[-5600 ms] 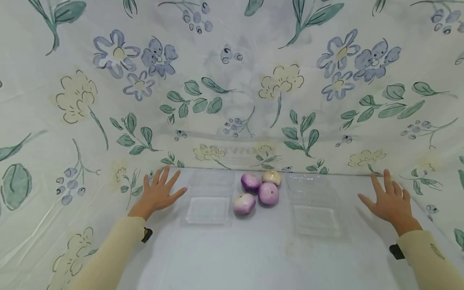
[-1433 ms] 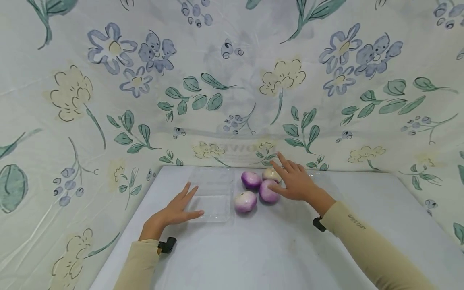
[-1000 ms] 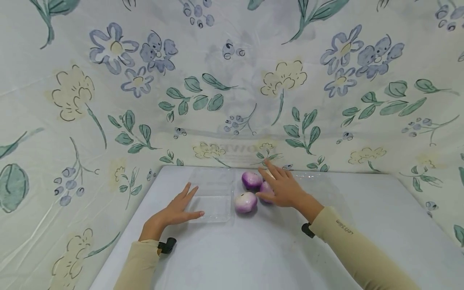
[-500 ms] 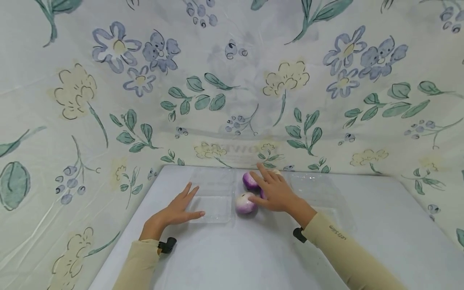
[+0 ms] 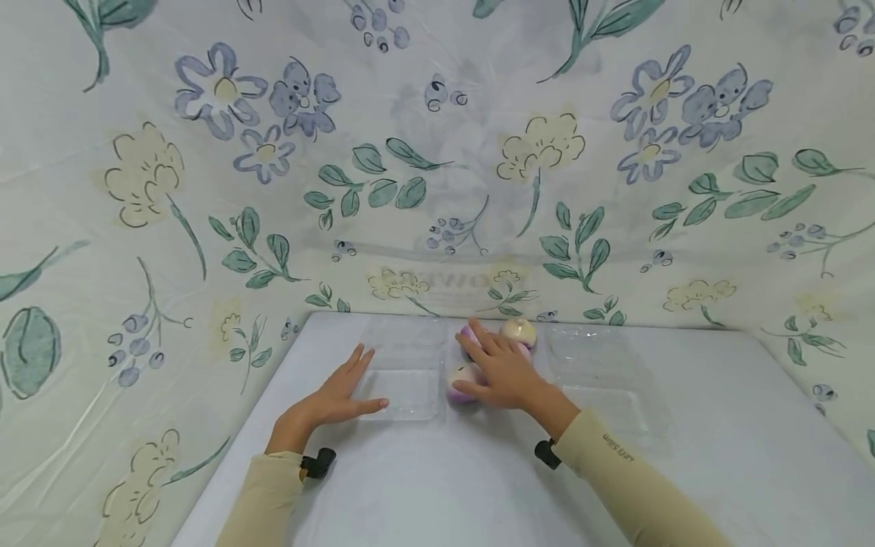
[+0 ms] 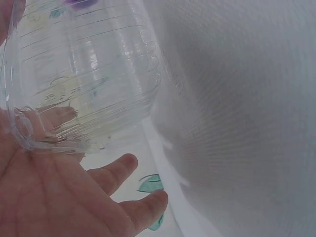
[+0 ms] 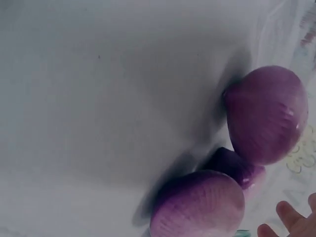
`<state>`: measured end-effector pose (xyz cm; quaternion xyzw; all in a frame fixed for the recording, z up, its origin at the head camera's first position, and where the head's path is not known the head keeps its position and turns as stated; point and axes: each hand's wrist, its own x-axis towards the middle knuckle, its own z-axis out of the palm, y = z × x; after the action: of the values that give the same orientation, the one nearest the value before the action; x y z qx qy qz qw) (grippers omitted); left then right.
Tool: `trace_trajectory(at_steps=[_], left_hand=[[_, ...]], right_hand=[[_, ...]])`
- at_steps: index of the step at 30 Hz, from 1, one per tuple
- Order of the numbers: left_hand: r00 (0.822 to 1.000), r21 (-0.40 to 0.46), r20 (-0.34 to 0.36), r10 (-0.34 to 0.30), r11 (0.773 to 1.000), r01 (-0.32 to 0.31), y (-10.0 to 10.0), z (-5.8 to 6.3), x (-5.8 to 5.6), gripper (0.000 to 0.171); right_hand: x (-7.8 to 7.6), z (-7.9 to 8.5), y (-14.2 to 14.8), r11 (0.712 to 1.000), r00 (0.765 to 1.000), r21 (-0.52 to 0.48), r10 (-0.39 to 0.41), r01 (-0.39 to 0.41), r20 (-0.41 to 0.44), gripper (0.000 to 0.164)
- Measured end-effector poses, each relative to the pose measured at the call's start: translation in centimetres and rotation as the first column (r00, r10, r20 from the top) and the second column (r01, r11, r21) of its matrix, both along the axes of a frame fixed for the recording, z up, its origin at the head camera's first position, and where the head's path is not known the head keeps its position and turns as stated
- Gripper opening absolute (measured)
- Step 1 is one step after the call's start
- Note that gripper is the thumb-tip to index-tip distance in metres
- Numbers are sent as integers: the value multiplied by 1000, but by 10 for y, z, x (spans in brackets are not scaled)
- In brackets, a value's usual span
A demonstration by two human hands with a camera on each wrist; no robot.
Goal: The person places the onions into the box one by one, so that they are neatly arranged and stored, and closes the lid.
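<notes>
My left hand lies at the left side of a clear plastic container, thumb and fingers straight and spread. In the left wrist view the container's ribbed wall stands right at the palm. My right hand is over a cluster of purple onions, its fingers spread. A white-and-purple onion shows beside the thumb, and a yellowish onion sits uncovered behind the hand. The others are partly hidden under it. The right wrist view shows purple onions on the table, with fingertips low at the right.
A second clear plastic container lies on the white table, right of the onions. Behind the table's far edge hangs a flower-printed sheet, which also covers the left side.
Earlier, both hands were spread wide at the table's sides. The left came in to its container and has stayed; the right has crossed leftward over the onions, uncovering the yellowish one.
</notes>
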<state>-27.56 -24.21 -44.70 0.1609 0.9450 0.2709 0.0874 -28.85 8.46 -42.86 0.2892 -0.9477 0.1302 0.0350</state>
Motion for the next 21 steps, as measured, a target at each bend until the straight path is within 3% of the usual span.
trace_trajectory(at_steps=[7, 14, 21], left_hand=[[1000, 24, -13, -13, 1000, 14, -1, -2, 1, 109], [1000, 25, -2, -10, 1000, 10, -1, -2, 2, 111], [1000, 16, -22, -19, 1000, 20, -2, 0, 1, 108]], right_hand=[[2, -9, -4, 1000, 1000, -12, 3, -2, 21, 87], [4, -13, -7, 987, 993, -160, 33, -15, 110, 86], [1, -16, -10, 976, 988, -216, 62, -30, 145, 75]])
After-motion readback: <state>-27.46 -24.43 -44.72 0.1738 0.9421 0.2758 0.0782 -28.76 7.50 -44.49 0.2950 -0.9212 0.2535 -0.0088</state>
